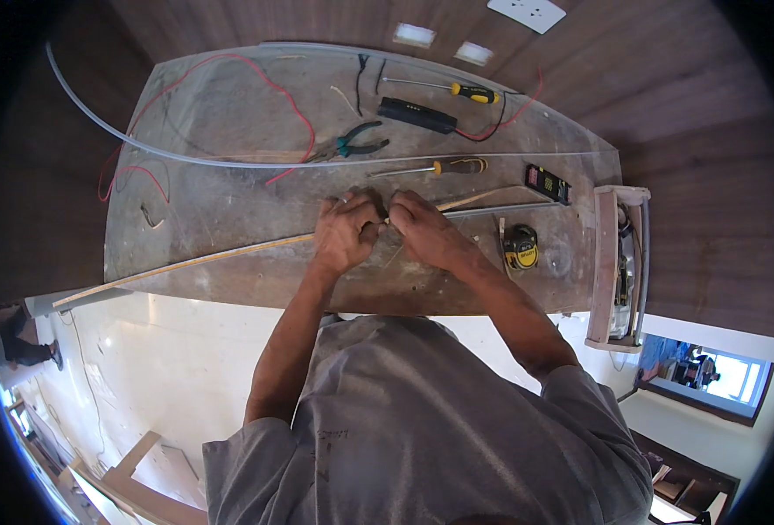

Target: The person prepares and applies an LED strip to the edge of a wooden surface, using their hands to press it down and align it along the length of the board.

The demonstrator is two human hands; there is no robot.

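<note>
My left hand [343,234] and my right hand [426,232] meet over the workbench, fingers closed on a long thin yellowish strip [185,264] that runs out leftward and right. What is between my fingertips is partly hidden. Beyond my hands lie a screwdriver [461,165] with a yellow-and-dark handle and teal-handled pliers [352,144]. Right of my right hand sit a yellow-and-black tape measure [521,248], a small dark rectangular case [546,184] and a straight grey rod [509,209].
A black device [417,115] with wires, another screwdriver [474,93], red wire [297,112] and a pale tube [190,160] lie at the back. A wooden box [604,262] flanks the bench [203,219]. A person's leg [28,341] shows at far left.
</note>
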